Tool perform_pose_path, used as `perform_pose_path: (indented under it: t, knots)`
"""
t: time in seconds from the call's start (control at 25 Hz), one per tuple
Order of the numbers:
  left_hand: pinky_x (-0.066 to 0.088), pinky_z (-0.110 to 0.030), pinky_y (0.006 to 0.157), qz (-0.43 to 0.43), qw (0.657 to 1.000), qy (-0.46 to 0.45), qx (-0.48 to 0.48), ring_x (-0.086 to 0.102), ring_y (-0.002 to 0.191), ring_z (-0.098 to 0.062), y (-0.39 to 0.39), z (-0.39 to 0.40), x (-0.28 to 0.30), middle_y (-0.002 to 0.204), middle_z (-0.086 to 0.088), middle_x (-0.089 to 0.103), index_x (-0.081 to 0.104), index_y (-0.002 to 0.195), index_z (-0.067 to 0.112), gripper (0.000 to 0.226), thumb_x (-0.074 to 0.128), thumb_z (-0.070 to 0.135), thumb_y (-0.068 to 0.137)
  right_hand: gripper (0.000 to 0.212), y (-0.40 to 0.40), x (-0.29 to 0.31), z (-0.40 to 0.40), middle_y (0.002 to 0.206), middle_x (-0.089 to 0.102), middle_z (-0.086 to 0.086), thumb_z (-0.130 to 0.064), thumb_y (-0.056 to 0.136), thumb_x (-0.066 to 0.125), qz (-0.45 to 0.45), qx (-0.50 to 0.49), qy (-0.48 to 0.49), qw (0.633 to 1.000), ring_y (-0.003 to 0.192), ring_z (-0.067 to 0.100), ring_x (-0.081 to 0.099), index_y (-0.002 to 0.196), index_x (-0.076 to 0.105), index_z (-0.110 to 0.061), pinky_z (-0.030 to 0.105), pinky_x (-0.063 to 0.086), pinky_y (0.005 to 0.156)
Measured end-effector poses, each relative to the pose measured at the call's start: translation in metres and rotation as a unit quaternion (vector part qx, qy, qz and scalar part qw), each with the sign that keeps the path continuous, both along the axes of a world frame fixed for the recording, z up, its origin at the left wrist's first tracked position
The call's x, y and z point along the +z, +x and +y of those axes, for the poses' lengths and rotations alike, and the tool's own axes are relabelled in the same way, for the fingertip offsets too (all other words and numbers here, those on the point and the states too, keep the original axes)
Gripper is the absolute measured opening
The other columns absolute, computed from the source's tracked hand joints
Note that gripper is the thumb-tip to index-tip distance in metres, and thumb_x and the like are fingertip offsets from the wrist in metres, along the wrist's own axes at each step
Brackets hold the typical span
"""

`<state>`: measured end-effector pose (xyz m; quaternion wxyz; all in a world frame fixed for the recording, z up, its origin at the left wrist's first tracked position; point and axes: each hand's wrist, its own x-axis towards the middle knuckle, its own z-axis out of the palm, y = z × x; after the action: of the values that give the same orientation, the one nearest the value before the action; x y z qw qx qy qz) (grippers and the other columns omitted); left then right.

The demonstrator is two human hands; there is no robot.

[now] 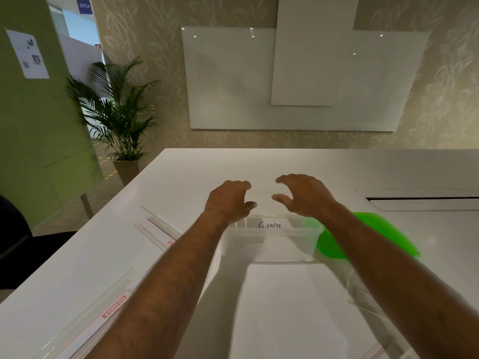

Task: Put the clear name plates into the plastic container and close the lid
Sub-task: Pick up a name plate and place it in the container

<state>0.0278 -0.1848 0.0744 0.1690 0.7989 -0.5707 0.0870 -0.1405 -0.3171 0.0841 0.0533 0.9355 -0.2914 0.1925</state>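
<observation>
A clear plastic container [272, 244] stands on the white table in front of me. A name plate with handwritten letters [270, 225] shows at its far wall. Just beyond the container, my left hand [228, 200] and my right hand [305, 196] hover side by side, fingers curled and apart. A faint clear name plate [262, 194] lies between their fingertips. The green lid [363, 237] rests to the right of the container, partly under my right forearm. More clear name plates lie at the left [158, 229], the near left [103, 317] and the near right [363, 296].
The table's left edge [85, 229] runs diagonally, with a potted palm [116, 120] and a green board on legs [39, 151] beyond it. A slot with a flap [425, 199] is set into the table at the far right. A whiteboard [298, 79] hangs on the wall ahead.
</observation>
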Motion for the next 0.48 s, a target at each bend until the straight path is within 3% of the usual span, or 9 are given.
perform_pose_path:
  t: [0.12,0.28,0.48]
  knots:
    - [0.040,-0.039,0.107,-0.023,0.998,-0.060,0.002,0.040,0.139,-0.023,-0.007,0.017,-0.001,0.148,-0.002,0.050,0.042,0.145,0.018,0.068,0.058,0.055,0.090,0.067,-0.015,0.000,0.010,0.151,0.044,0.003,-0.058,0.093,0.046,-0.040,0.005,-0.009,0.999,0.139,0.023,0.039,0.147,0.039,-0.018,0.040,0.033,0.112]
    - [0.016,-0.049,0.123,-0.059,0.996,-0.060,0.025,0.014,0.152,-0.028,-0.018,0.033,-0.010,0.164,-0.008,0.022,0.021,0.155,0.014,0.093,0.042,0.073,0.087,0.084,-0.037,-0.009,0.025,0.164,0.008,0.010,-0.068,0.093,0.026,-0.008,-0.005,-0.034,0.999,0.152,0.025,0.003,0.156,0.007,-0.015,0.047,0.005,0.122]
    - [0.001,-0.054,0.123,-0.072,0.995,-0.062,0.045,-0.007,0.153,-0.028,-0.043,0.053,-0.025,0.167,-0.007,-0.005,-0.003,0.157,0.018,0.106,0.018,0.086,0.078,0.089,-0.070,-0.026,0.047,0.163,-0.013,0.009,-0.074,0.090,0.016,0.015,-0.035,-0.041,0.998,0.150,0.026,-0.014,0.154,-0.011,-0.019,0.054,-0.001,0.121]
